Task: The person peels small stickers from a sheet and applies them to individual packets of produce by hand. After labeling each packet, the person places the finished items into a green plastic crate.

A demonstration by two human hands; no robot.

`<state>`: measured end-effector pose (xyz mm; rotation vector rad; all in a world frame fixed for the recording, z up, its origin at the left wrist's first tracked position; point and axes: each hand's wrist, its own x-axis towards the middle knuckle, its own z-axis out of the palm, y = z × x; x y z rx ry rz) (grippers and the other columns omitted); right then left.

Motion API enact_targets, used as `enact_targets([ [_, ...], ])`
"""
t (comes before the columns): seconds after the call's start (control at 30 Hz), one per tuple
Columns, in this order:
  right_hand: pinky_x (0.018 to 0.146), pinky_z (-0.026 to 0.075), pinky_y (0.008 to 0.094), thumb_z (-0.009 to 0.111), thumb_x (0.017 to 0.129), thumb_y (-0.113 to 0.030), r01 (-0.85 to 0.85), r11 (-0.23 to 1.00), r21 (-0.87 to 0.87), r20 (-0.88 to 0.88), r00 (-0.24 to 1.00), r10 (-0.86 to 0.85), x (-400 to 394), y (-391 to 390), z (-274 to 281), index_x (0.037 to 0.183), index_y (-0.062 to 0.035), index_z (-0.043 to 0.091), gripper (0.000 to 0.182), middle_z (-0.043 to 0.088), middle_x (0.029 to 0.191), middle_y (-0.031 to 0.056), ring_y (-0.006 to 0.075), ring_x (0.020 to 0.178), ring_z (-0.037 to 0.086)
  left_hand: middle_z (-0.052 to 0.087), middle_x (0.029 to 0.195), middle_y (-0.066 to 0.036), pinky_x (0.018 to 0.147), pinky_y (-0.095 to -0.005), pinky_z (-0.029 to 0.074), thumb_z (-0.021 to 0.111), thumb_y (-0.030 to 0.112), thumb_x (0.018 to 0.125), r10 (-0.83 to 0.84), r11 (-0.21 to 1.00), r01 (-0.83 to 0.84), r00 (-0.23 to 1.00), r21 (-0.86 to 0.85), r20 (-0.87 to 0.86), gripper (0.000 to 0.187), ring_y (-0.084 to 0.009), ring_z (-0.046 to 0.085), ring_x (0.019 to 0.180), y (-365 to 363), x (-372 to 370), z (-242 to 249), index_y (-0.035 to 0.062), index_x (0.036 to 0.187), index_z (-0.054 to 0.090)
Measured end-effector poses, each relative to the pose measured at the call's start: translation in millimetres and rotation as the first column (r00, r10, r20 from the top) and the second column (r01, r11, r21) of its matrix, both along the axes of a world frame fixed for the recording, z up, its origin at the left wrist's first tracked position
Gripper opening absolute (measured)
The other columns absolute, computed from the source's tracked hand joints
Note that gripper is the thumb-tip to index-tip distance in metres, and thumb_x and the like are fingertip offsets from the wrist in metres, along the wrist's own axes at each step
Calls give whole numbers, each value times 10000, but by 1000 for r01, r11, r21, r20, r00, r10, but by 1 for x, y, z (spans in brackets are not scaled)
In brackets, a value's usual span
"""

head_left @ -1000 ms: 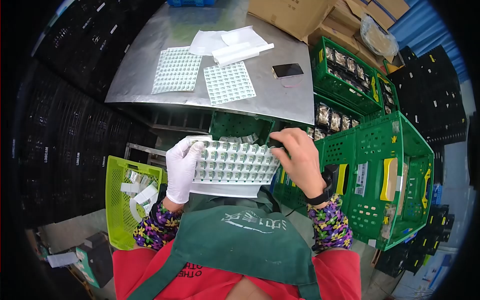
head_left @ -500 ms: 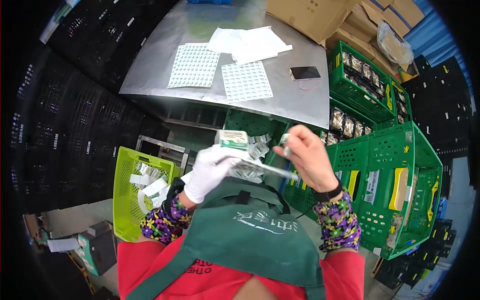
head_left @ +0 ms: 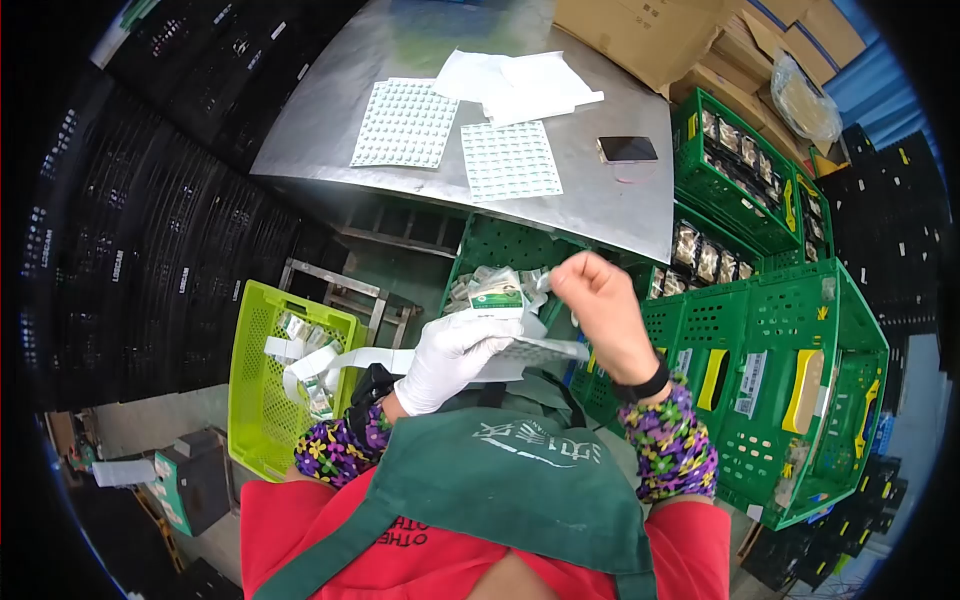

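Note:
My left hand (head_left: 452, 362), in a white glove, is closed on a small clear pack with a green-and-white label (head_left: 497, 298). A sheet of labels (head_left: 550, 347) is in the same hand, jutting to the right beneath the pack. A white paper strip (head_left: 375, 358) runs from behind this hand to the lime basket. My bare right hand (head_left: 612, 318) is just right of the pack, with thumb and fingers pinched together. Whatever is at those fingertips is too small to make out. Several similar clear packs (head_left: 465, 290) lie in the green crate (head_left: 490, 238) behind the left hand.
A metal table (head_left: 330, 150) ahead bears two label sheets (head_left: 405, 122) (head_left: 512, 160), white paper (head_left: 520, 85) and a phone (head_left: 627, 149). The lime basket (head_left: 245, 400) stands left. Green crates (head_left: 790, 400) stand right; a cardboard box (head_left: 640, 35) is behind.
My right hand has turned and shifted slightly up, its fingertips now pointing left toward the pack. The left hand has moved a little right and down with the pack; more white strip shows.

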<state>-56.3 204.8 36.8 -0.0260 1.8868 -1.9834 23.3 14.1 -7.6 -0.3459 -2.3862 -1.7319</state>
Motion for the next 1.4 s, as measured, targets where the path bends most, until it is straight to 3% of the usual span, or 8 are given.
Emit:
enact_targets([
  [0.23, 524, 349, 195, 671, 916, -143, -25, 1000, -17, 37, 999, 25, 16, -9, -18, 860, -17, 607, 152, 554, 669, -66, -3, 610, 454, 715, 976, -68, 722, -362, 546, 687, 27, 760, -107, 893, 3, 973, -450, -204, 295, -268, 673, 815, 1, -2, 1, 134, 1031, 731],
  [0.33, 558, 414, 274, 660, 917, -335, -145, 816, 559, -80, 971, 227, 11, -3, -11, 843, 8, 595, 357, 544, 637, -13, 70, 617, 490, 721, 972, -25, 616, -331, 504, 744, 65, 712, -78, 909, -84, 929, -409, -363, 313, -221, 664, 744, 2, -6, 0, 191, 998, 751],
  [0.63, 628, 377, 197, 598, 980, -143, -158, 984, -80, -77, 985, 152, -2, -6, -14, 920, -27, 612, 131, 604, 822, -56, 9, 720, 461, 715, 988, -77, 739, -353, 534, 724, 70, 780, -229, 928, 149, 950, -341, -211, 246, -253, 675, 854, 8, 2, 3, 130, 1019, 738],
  [0.73, 657, 376, 188, 589, 987, -186, 42, 990, -137, -32, 998, -47, -15, 0, -15, 994, -25, 625, 164, 603, 852, -51, 25, 720, 468, 704, 948, -118, 780, -330, 528, 694, 121, 867, -176, 984, 169, 954, 49, 243, 144, -260, 687, 881, 14, 14, -13, 73, 996, 736],
  [1.0, 550, 348, 165, 617, 905, -45, 101, 994, 48, -169, 981, -92, 26, -14, -22, 1115, -2, 608, 215, 588, 853, -65, -24, 618, 382, 707, 992, -122, 754, -332, 537, 699, 56, 840, 33, 999, -37, 993, 29, 112, 190, -275, 693, 865, 9, 7, -12, 78, 1026, 732],
  [1.23, 711, 494, 373, 692, 814, -129, 301, 793, 530, -655, 739, 158, 30, -18, -19, 1074, -64, 625, 276, 648, 953, 146, 318, 776, 642, 708, 1006, -112, 760, -347, 547, 729, 81, 811, 31, 978, -37, 999, -205, -32, 218, -294, 689, 888, 7, 4, -1, 110, 1027, 739],
  [1.3, 714, 496, 320, 684, 858, -120, 302, 780, 548, -628, 765, 144, 24, -11, -24, 1085, -38, 618, 250, 655, 966, 113, 220, 774, 647, 709, 1008, -108, 762, -346, 549, 732, 86, 810, 28, 981, -37, 998, -192, -49, 223, -288, 691, 894, 6, 4, -2, 114, 1032, 739],
  [1.4, 694, 452, 214, 618, 948, -90, 72, 997, -7, -181, 981, -72, 19, -6, -33, 1085, 28, 602, 181, 610, 929, 2, 45, 807, 534, 710, 1014, -101, 765, -344, 553, 733, 88, 809, 8, 1000, -8, 999, 6, 34, 237, -283, 694, 900, 4, 3, 2, 123, 1043, 739],
])
